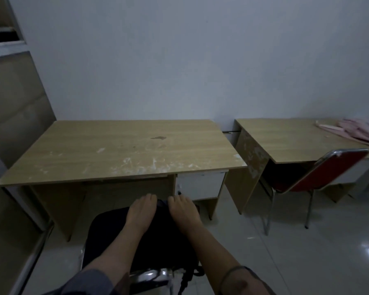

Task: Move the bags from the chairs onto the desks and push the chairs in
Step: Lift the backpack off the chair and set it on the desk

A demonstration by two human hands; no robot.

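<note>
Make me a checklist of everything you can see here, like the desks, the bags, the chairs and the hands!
Surface: near desk bare, scuffed with white marks; far desk at right.
Job's things: black bag on the near chair, which is not pushed in; pink bag on the far desk; red chair partly under the far desk.
Clutter: nothing seen.
Grips: left hand and right hand both lie on the black bag's far edge; a closed grip cannot be told.
Cables: black straps hang at the chair back.
Surroundings: white wall, glossy tiled floor.
</note>
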